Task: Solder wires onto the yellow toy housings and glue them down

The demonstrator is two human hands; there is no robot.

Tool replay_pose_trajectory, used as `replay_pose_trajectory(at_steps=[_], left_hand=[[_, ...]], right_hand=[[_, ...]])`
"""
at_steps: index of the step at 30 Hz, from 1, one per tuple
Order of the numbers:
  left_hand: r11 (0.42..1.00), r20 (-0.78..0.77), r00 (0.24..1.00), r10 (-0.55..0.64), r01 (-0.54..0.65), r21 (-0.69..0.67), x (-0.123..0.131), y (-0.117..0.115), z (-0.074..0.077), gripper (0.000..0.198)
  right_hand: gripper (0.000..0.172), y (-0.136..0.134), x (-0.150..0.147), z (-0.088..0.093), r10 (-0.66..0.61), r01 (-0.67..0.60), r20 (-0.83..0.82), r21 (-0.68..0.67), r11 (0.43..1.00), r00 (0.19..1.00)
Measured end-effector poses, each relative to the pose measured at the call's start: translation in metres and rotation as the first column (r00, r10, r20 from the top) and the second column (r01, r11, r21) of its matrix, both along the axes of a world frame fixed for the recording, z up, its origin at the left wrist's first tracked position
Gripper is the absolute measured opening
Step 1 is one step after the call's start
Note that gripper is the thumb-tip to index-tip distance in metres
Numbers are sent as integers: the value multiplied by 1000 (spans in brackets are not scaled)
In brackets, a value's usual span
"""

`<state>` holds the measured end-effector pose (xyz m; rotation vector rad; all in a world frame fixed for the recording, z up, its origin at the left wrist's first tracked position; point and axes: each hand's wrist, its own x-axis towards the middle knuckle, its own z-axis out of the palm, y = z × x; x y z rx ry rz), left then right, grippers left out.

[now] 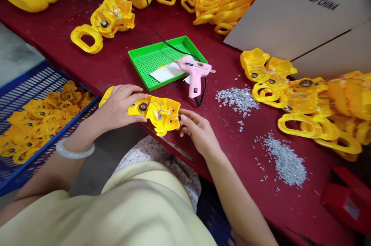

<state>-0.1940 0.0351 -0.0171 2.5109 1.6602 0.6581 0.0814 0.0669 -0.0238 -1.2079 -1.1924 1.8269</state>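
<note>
- Basket point(11, 180), blue and slatted, at the person's left; yellow casings lie heaped in it.
- Open shell point(111, 6), yellow, lying on the red cloth point(232, 153) beyond the left hand, its looped end toward the left.
- Left hand point(116, 103), palm down, fingers laid across the held shell's left half, thumb bent round its near edge: a firm clasp.
- Held shell point(152, 112), between the hands at the table's near edge, hollow side up, showing a round dark speaker point(143, 106) and a small green circuit board point(159, 116) with fine wires. Judged by its thin walls: light, fairly stiff plastic, smooth enough to slip. The wiring appears the fragile part; the outer rim and looped end offer the safest hold.
- Green tray point(145, 62), beyond the shell, with a pink glue gun point(194, 72) resting over its right corner.
- Right hand point(199, 130), thumb and forefinger drawn together at the shell's right end, other fingers curled; whether they pinch anything cannot be told.
- Clear bits point(239, 97), strewn on the cloth; nearer the person, a heap of small silvery pieces point(285, 161).
</note>
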Motion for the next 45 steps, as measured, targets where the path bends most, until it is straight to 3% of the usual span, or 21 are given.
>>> replay_pose_trajectory(at_steps=[11, 15, 20, 25, 34, 39, 45], left_hand=[[991, -15, 992, -128, 129, 37, 16, -5, 2, 62], [993, -50, 992, -115, 117, 25, 23, -4, 0, 65], [994, -85, 992, -91, 86, -67, 30, -2, 8, 67], [986, -90, 987, -131, 120, -114, 27, -1, 15, 60], [986, -37, 987, -154, 151, -71, 16, -4, 4, 54], [984, 50, 984, -172, 174, -44, 15, -7, 12, 42], [997, -29, 998, -64, 62, -51, 5, -14, 11, 70]], right_hand=[[44, 0, 0, 1, -6, 6, 11, -1, 1000, 1000], [45, -1, -1, 0, -2, 2, 13, 19, 1000, 1000], [45, -2, -2, 2, -4, 3, 41, 28, 1000, 999], [43, -2, -2, 3, -25, 25, 17, -4, 1000, 1000], [42, -2, -2, 2, -26, 26, 2, 13, 1000, 1000], [44, -3, -2, 0, -41, 41, 5, -2, 999, 999], [37, -2, -2, -5, -175, 175, -39, -8, 985, 984]])
